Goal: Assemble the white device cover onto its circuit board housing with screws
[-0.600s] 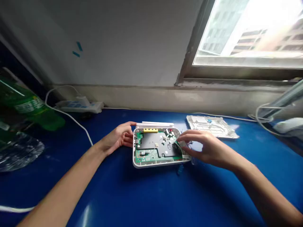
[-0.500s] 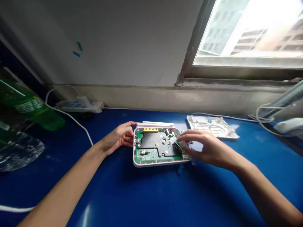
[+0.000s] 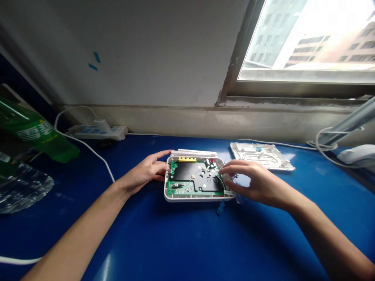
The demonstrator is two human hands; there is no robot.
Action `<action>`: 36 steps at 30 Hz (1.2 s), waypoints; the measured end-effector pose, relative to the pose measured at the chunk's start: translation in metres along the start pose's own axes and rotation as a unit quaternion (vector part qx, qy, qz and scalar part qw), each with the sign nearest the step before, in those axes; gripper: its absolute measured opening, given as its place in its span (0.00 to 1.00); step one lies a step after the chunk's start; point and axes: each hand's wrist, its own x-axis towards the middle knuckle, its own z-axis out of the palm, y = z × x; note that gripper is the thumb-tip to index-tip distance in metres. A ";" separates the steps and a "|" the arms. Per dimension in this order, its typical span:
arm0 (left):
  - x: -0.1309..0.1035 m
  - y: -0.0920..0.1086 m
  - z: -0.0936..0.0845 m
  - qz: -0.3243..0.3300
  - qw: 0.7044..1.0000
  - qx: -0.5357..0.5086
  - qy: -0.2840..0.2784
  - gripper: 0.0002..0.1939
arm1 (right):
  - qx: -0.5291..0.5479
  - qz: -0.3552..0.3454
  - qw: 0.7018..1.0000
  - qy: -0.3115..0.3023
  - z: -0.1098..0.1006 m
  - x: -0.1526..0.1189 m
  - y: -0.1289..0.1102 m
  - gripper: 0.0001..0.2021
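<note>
Left hand [image 3: 148, 170] grips white plastic casing [image 3: 195, 199], right hand's [image 3: 254, 179] hold unclear; ribbed white cover [image 3: 262, 156] off, right-of-centre, green circuit board [image 3: 189, 189] inside.

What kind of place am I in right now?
Probably an indoor workbench for electronics, though it could be an ordinary desk: an open white case shows its circuit board on a blue table, with a power strip and a window beyond.
</note>
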 end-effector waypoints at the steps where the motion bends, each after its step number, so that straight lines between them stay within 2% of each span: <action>1: 0.000 0.000 0.001 0.004 1.000 0.003 0.000 0.42 | -0.001 0.001 1.000 0.001 0.000 0.000 0.000 0.10; 8: 0.002 -0.003 0.009 0.040 0.999 -0.010 0.031 0.43 | -0.006 0.006 1.000 0.001 0.001 -0.001 -0.001 0.10; 14: 0.006 -0.010 0.010 0.076 0.997 0.002 0.016 0.44 | -0.005 0.002 1.000 0.003 0.001 0.000 0.000 0.10; 18: 0.010 -0.015 0.008 0.095 0.993 0.041 0.050 0.41 | -0.002 0.003 1.000 0.002 0.001 -0.001 0.000 0.10; 22: 0.009 -0.014 0.008 0.079 0.995 0.016 0.065 0.40 | 0.002 0.000 1.000 0.007 0.001 0.000 0.000 0.11; 28: 0.002 -0.004 0.005 0.011 0.997 -0.079 0.017 0.40 | 0.003 0.009 1.000 0.001 0.000 0.001 -0.002 0.10; 36: -0.002 -0.005 -0.004 0.017 0.993 -0.100 -0.065 0.47 | -0.007 0.013 1.000 0.001 0.001 0.001 -0.006 0.10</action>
